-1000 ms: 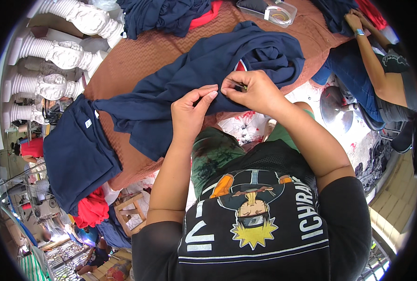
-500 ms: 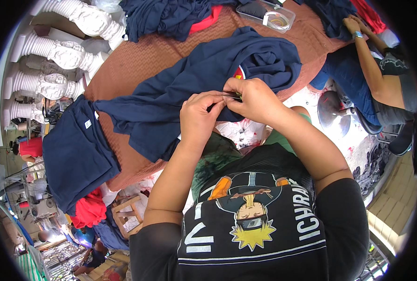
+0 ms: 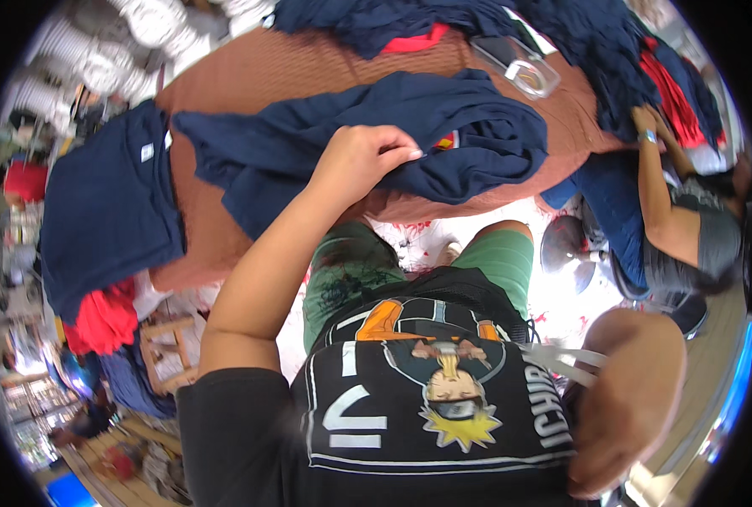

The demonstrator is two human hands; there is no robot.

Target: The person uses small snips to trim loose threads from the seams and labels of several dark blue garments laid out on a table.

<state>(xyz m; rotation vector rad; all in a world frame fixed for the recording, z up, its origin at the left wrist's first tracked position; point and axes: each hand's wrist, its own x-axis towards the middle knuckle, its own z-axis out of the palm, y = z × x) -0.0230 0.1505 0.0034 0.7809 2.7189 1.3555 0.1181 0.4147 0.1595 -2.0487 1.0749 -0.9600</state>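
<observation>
Left hand [image 3: 363, 160] pinches the navy garment [image 3: 376, 135], whose long axis runs sideways across the brown worktop [image 3: 308, 68] beneath that grip; right hand [image 3: 625, 397], well away, grip unclear.

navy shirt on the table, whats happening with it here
A person's left hand pinches the bunched navy shirt on the brown table. Their right hand is down by their side, with pale strings running to it. A folded navy shirt hangs off the table's left edge. A co-worker handles other clothes.
</observation>
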